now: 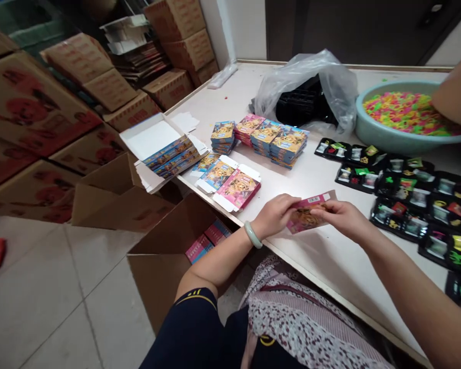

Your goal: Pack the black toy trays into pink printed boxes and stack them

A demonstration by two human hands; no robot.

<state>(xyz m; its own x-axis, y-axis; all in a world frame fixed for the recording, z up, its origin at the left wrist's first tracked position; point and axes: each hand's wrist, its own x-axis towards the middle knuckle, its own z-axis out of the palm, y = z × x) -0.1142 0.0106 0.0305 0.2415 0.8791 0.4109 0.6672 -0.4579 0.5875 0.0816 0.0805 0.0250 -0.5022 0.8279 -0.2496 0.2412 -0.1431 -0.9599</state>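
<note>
A pink printed carton (306,216) with a barcode on its edge is held between my two hands, just above the white table (288,256) near its front edge. My left hand (278,214) grips the carton's left end, and a pale bangle circles that wrist. On the opposite end, the fingers and thumb of my right hand (340,218) are closed. To the left lie a pink flattened carton (238,188) and a blue one (216,174) with white flaps showing. Behind them stand stacks of blue cartons (278,141) and a pink stack (249,126).
Black trays (405,187) with small packets cover the table's right side. Beyond them sit a pale blue basin (403,141) of colourful small pieces and a plastic bag (269,92). An open display box (149,138) overhangs the left edge, above a cardboard box (157,256) on the floor.
</note>
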